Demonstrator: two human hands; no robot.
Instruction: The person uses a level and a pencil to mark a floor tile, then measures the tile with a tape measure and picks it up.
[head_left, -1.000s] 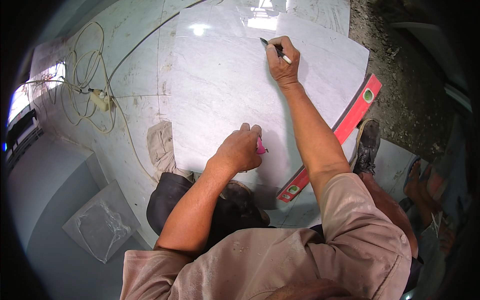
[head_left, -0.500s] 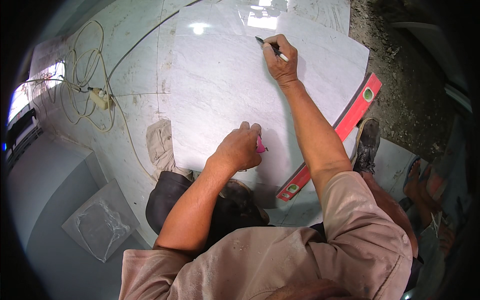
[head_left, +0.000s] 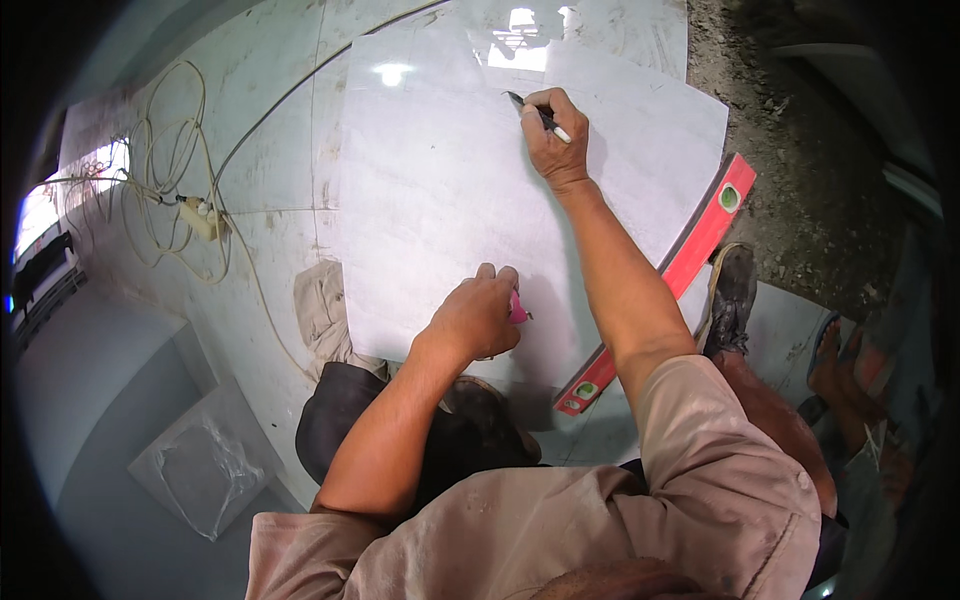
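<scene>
A large pale, faintly veined tile (head_left: 430,190) lies in front of me. My right hand (head_left: 556,140) is closed around a black marker pen (head_left: 549,122) with a white end. Its tip is at the tile's surface in the far part, beside a short dark mark. Closer to me, my left hand (head_left: 474,315) is closed on a small pink tape measure (head_left: 517,308), mostly hidden by the fingers, and rests on the tile's near part. A red spirit level (head_left: 700,250) lies slanted along the tile's right edge, passing under my right forearm.
At left, a coiled cable with a pale socket block (head_left: 203,218) lies on the dusty tiled floor. A crumpled beige cloth (head_left: 322,310) touches the tile's left edge. Rough bare ground (head_left: 770,170) borders the right. Another person's foot (head_left: 828,355) shows there. Plastic film (head_left: 205,470) lies at lower left.
The whole picture has shifted slightly downward. A short dark mark now shows at the pen's tip. Both hands keep nearly the same places on the tile.
</scene>
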